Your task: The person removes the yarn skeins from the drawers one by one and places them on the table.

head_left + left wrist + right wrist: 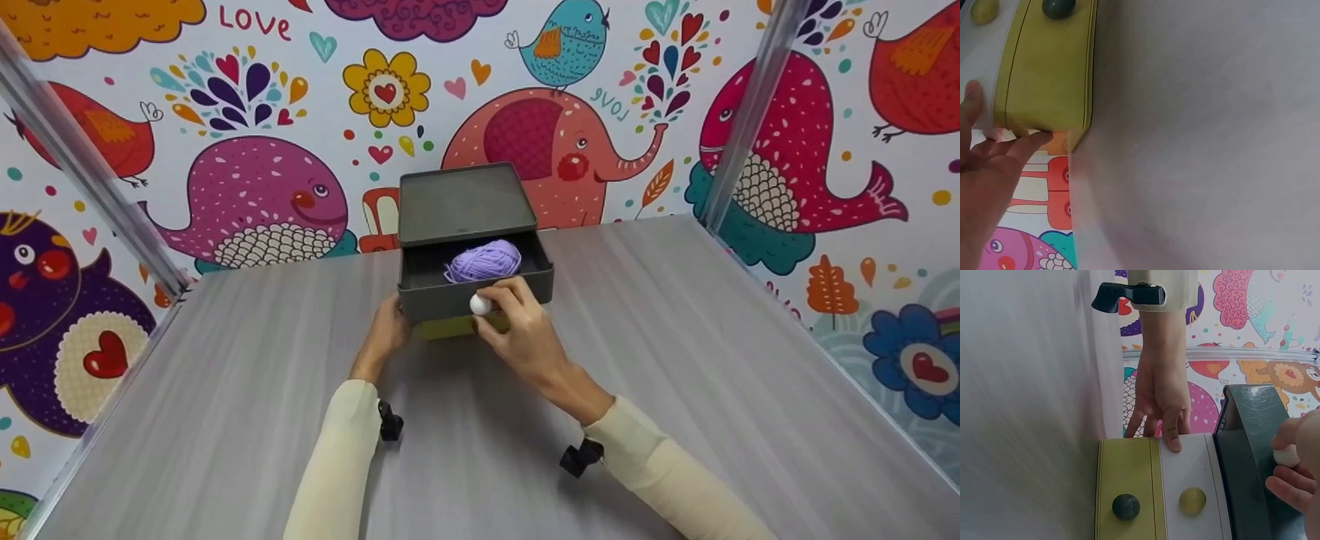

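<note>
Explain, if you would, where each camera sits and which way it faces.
Head: on the head, facing forward and down at the open grey drawer and purple yarn; the left hand, right hand and sleeves show.
Left wrist: on that wrist, facing the yellow drawer; the left hand shows at the picture's left.
Right wrist: on that wrist, facing the white drawer and left hand; right-hand fingers pinch the white knob at the picture's right.
Shared: both wrist views show the yellow drawer and its dark green knob.

Red "LOVE" (pixel 253 22) on the patterned wall (pixel 450 56), green mirrored "LOVE" (pixel 609 105) beside its printed elephant (pixel 536 150)
</note>
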Demonstrator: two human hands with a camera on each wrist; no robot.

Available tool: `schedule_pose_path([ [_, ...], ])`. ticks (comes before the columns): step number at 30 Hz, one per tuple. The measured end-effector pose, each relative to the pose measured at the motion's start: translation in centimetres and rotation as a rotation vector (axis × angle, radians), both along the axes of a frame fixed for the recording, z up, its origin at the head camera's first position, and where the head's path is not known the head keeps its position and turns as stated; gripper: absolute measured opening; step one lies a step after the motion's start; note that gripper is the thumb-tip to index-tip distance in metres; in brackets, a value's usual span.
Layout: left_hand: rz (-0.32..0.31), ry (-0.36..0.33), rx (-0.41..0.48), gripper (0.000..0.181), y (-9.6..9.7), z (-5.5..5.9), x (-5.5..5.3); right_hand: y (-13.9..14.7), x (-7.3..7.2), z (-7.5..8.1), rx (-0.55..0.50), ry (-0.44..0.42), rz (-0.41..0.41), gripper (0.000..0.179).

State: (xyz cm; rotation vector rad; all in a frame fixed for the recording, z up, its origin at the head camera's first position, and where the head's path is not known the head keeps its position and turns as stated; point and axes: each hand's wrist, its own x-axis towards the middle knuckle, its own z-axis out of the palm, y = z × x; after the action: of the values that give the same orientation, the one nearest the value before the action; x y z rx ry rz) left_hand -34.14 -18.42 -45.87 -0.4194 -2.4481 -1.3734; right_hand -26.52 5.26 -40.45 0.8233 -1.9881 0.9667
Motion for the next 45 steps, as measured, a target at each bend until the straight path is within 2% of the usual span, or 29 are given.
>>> schedule_pose_path([
  [4,-0.012,0.003,0.015,0.029,-0.2,0.1,-0.1,0.1,0.4,0.0,-0.001,0.006,0.013,0.032],
  [8,-0.039,-0.038,0.054,0.031,-0.5,0.3,-0.3,0.3,0.7,0.0,-0.006,-0.005,0.026,0.033],
  [15,-0.181,-0.189,0.249,0.046,-1.1,0.3,-0.6,0.7,1.3,0.1,-0.018,-0.054,0.067,0.034],
  [21,-0.236,-0.231,0.308,0.055,-1.5,0.4,-0.4,1.0,1.6,0.1,-0.017,-0.050,0.070,0.032],
  [28,-0.241,-0.224,0.274,0.056,-1.3,0.6,-0.3,1.2,2.1,0.1,0.001,-0.013,0.030,0.032],
  [32,-0.232,-0.230,0.282,0.054,-1.3,0.7,-0.4,1.1,2.4,0.0,0.003,0.001,0.015,0.033],
  [39,-0.215,-0.227,0.282,0.054,-1.1,0.8,-0.5,1.0,2.7,0.0,-0.020,0.037,0.019,0.034],
  [45,-0.192,-0.235,0.319,0.052,-1.3,0.1,0.1,0.9,3.3,-0.1,-0.012,0.053,0.047,0.034],
])
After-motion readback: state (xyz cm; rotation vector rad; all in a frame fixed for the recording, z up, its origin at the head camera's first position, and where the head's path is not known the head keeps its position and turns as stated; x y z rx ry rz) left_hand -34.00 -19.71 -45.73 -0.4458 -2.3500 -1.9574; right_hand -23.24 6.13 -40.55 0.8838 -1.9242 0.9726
